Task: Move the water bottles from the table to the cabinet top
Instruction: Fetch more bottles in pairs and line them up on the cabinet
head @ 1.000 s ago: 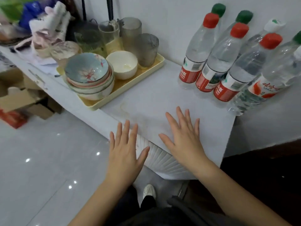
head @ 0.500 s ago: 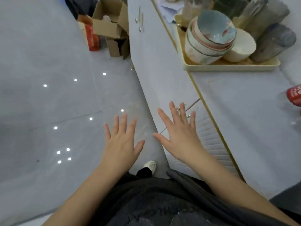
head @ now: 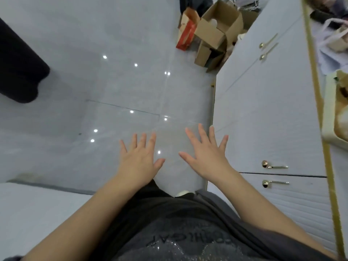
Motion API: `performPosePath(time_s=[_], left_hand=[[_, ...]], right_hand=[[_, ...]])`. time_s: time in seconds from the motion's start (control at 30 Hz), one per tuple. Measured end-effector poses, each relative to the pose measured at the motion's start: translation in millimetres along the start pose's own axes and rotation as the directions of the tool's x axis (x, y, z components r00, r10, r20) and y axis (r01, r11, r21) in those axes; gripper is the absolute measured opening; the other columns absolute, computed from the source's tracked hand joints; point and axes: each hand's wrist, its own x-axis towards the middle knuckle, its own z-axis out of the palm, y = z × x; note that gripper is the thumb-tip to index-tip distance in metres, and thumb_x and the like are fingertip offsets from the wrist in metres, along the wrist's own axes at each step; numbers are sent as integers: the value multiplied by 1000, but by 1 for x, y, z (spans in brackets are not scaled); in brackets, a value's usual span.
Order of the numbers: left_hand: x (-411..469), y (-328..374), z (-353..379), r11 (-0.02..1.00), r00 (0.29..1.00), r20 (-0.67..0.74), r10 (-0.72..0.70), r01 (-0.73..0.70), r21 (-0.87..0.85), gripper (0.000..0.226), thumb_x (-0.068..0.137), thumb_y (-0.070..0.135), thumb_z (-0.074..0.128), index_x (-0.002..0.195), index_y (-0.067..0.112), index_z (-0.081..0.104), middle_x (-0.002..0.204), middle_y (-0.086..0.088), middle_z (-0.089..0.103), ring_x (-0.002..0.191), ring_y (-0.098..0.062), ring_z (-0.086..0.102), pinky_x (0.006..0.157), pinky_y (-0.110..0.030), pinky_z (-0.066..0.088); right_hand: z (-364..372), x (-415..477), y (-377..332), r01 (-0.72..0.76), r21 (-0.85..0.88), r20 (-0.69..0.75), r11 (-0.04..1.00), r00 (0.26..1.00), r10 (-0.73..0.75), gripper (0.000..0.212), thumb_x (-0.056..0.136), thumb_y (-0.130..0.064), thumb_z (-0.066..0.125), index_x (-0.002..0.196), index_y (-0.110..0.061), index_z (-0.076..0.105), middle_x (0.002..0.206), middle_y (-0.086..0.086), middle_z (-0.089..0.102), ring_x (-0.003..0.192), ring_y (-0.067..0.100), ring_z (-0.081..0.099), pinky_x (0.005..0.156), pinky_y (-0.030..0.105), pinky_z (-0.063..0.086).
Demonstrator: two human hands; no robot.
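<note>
Both the left hand [head: 138, 161] and right hand [head: 206, 154] hover spread and empty over the floor [head: 113, 81] beside the cabinet [head: 273, 110]; no water bottles show, so fetching one from the table likely comes next.

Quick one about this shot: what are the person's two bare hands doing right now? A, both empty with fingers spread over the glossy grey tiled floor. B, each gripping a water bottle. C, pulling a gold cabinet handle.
A: the left hand and right hand are open and empty above the glossy grey tiled floor.
</note>
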Motion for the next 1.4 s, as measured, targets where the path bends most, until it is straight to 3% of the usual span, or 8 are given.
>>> performPosePath(time_s=[0.23, 0.43, 0.67, 0.87, 1.2, 1.4], left_hand=[[4, -56, -17, 983, 990, 15, -141, 141, -116, 75, 96, 59, 29, 155, 22, -1, 163, -5, 7, 150, -29, -3, 117, -59, -2], [-4, -102, -20, 912, 941, 31, -337, 335, -236, 75, 96, 60, 28, 154, 21, 2, 162, -7, 10, 150, -30, 0, 116, -60, -2], [-9, -151, -19, 731, 809, 93, -581, 569, -378, 73, 96, 60, 29, 154, 22, 6, 162, -6, 11, 150, -30, 0, 116, -62, -1], [23, -171, -43, 570, 703, 181, -688, 678, -465, 73, 96, 59, 29, 154, 23, 5, 163, -6, 5, 150, -29, -4, 115, -64, 0], [71, -209, -73, 310, 512, 250, -822, 770, -558, 75, 96, 60, 29, 155, 24, 1, 163, -7, -3, 149, -30, -9, 115, -63, -3], [73, -228, -71, 239, 466, 285, -838, 782, -576, 75, 96, 60, 30, 155, 23, 4, 163, -8, -2, 150, -31, -8, 115, -64, -1]], right_hand=[[-16, 43, -71, 129, -75, 93, 989, 988, -122, 72, 96, -64, 28, 155, -37, -4, 165, 6, -9, 149, 34, -16, 113, 66, -11], [-27, 84, -131, 344, -186, 194, 920, 931, -309, 72, 96, -64, 28, 154, -37, -4, 165, 5, -6, 150, 33, -14, 115, 64, -8], [-36, 144, -207, 583, -306, 328, 752, 806, -492, 71, 96, -63, 30, 155, -36, 1, 165, 4, -3, 150, 34, -10, 115, 65, -4], [-65, 198, -271, 734, -353, 427, 580, 678, -599, 71, 96, -63, 32, 155, -36, 2, 165, 6, -4, 150, 34, -11, 114, 67, -5], [-100, 273, -340, 825, -479, 547, 301, 549, -632, 74, 95, -67, 27, 155, -37, -3, 165, 6, -7, 150, 35, -12, 115, 66, -4], [-100, 276, -367, 844, -467, 568, 265, 515, -642, 74, 95, -67, 27, 155, -37, -3, 165, 5, -7, 150, 34, -12, 114, 67, -6]])
